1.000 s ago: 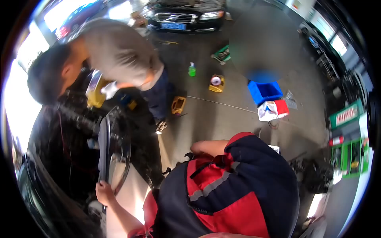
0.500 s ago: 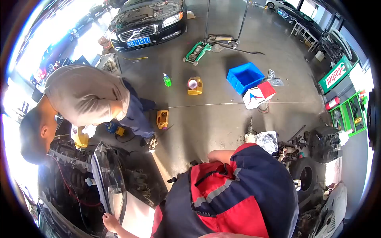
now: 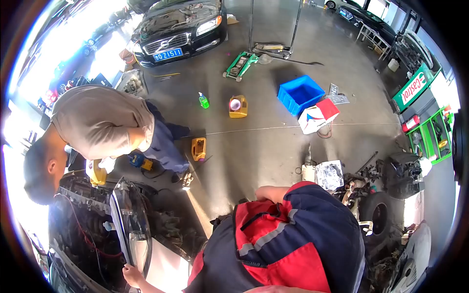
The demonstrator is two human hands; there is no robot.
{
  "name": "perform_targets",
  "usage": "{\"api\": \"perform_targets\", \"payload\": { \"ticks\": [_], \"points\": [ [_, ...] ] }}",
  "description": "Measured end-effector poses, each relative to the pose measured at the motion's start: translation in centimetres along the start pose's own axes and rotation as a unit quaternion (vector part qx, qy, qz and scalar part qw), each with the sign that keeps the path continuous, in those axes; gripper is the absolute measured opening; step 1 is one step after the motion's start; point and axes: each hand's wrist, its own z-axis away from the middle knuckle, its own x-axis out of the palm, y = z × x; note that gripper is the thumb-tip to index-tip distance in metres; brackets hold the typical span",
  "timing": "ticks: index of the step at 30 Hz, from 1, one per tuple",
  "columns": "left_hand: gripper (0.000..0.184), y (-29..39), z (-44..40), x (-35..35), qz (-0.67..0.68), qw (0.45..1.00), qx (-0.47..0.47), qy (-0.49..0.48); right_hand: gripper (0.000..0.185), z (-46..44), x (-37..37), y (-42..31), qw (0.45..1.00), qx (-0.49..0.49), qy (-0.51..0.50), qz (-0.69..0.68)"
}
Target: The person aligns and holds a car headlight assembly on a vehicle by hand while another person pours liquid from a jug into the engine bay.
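At the lower left, my left hand (image 3: 133,276) is closed around the lower end of a car headlight (image 3: 131,229) with a clear curved cover and a pale edge. The headlight stands tilted beside the open front of a car (image 3: 80,227). A white panel (image 3: 166,266) lies just right of this hand. My right forearm (image 3: 272,193) shows beyond my navy and red jacket (image 3: 317,224); the right hand itself is hidden behind the jacket. Across the car front, a co-worker in a beige shirt (image 3: 102,119) bends over, near a yellow jug (image 3: 97,173).
On the floor are yellow jugs (image 3: 238,107), a green bottle (image 3: 203,100), a blue bin (image 3: 301,95), a red-and-white box (image 3: 318,116) and a green floor jack (image 3: 240,66). A tyre (image 3: 377,215) and car parts lie at right. A black car (image 3: 181,31) stands behind.
The view has shifted slightly. The co-worker has moved a little left and down. My left hand stays on the headlight.
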Motion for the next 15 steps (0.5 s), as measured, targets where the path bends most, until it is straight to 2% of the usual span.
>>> {"api": "perform_targets", "payload": {
  "ticks": [2, 5, 8, 11, 13, 14, 15],
  "points": [
    [0.052, 0.4, -0.1, -0.1, -0.004, 1.000, 0.000, -0.005, 0.040, 1.0, -0.8, -0.8, 1.000, -0.022, 0.016, -0.003],
    [0.051, 1.0, 0.6, -0.8, 0.002, 1.000, -0.016, -0.005, 0.039, -3.3, 1.4, 0.0, 0.995, -0.057, 0.008, 0.083],
    [0.048, 0.7, 0.4, -0.4, -0.003, 1.000, -0.011, 0.009, 0.029, -2.0, -0.1, -1.5, 0.999, -0.006, -0.001, 0.047],
    [0.047, 0.6, 0.3, -0.3, 0.003, 1.000, -0.007, 0.022, 0.028, -5.6, 1.5, -0.6, 0.997, -0.006, -0.040, 0.064],
    [0.041, 1.9, 0.7, -1.4, 0.015, 0.999, -0.028, -0.017, 0.041, -4.4, 0.2, -1.5, 0.995, -0.012, -0.091, 0.027],
    [0.037, 0.8, -0.2, -0.2, -0.017, 0.999, 0.035, -0.005, 0.047, -3.7, -0.6, -2.0, 0.993, -0.016, -0.118, 0.012],
    [0.036, -0.2, -0.9, 1.4, 0.007, 1.000, -0.015, -0.014, 0.046, -3.3, -1.5, -2.9, 0.991, -0.022, -0.132, 0.009]
  ]
}}
